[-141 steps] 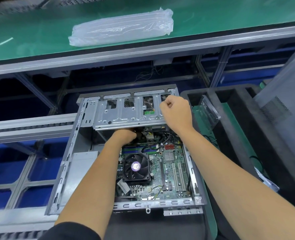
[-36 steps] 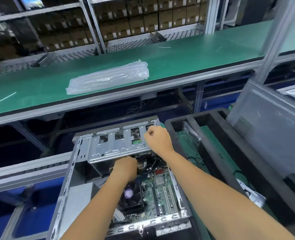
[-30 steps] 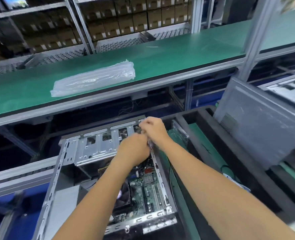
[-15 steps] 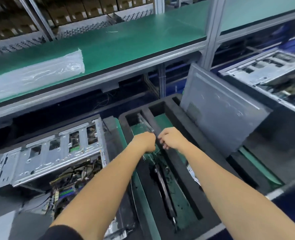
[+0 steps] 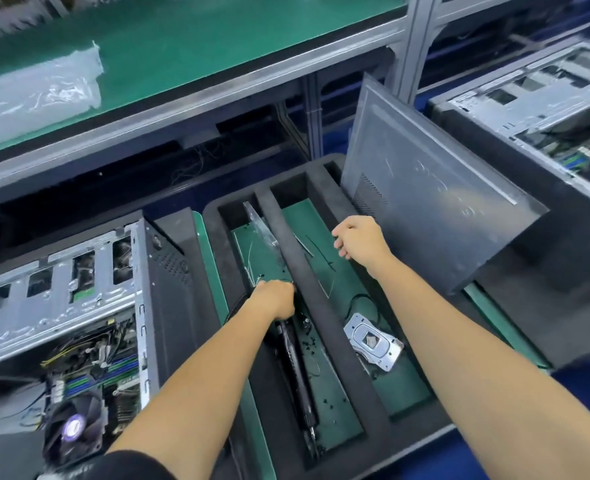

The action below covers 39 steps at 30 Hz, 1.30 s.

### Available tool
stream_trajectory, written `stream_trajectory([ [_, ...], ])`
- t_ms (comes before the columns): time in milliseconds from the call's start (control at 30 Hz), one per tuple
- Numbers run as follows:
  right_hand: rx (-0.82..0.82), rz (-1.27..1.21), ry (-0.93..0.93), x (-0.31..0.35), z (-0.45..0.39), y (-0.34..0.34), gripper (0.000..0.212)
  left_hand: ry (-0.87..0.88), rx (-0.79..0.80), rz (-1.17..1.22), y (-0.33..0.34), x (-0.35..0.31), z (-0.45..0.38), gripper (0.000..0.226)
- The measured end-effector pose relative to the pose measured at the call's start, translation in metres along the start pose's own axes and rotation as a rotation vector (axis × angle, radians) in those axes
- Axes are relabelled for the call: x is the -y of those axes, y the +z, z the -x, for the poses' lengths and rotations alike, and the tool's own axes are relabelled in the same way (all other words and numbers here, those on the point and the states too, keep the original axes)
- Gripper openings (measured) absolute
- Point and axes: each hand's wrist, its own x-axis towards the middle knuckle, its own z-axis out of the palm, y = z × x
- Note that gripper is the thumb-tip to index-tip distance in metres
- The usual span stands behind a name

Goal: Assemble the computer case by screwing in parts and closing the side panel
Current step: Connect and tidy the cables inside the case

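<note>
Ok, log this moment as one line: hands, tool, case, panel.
left hand: grips screwdriver in foam tray | right hand: loosely curled, empty, over tray | computer case: open | side panel: off, leaning

plastic bag (image 5: 34, 91) on green bench top (image 5: 196, 39) | second open case (image 5: 543, 95) far right

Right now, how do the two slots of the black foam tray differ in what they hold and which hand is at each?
The left slot holds a long black tool lying lengthwise and scattered small dark bits; the right slot holds a silver metal bracket and thin cable ties. The left hand is down in the left slot at the tool's far end; the right hand hovers curled above the right slot. Both slots have green floors.
</note>
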Motion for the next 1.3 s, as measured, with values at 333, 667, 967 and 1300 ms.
stream_trajectory([
  [333, 0.696, 1.116, -0.014, -0.038, 0.01, 0.021, 0.037, -0.063, -0.102, 0.192, -0.008, -0.003, -0.001, 0.021],
  [667, 0.524, 1.101, -0.079, -0.014, 0.017, 0.019, 0.028, -0.065, -0.233, 0.251, -0.033, -0.001, 0.021, 0.02],
  [967, 0.137, 0.696, -0.326, 0.091, 0.039, 0.0, 0.038, 0.177, -0.507, 0.919, -0.081, -0.002, 0.052, 0.008],
  [1300, 0.408, -0.152, -0.365, 0.188, 0.129, 0.05, 0.029, 0.332, -0.782, 1.582, -0.113, 0.04, 0.131, 0.048],
])
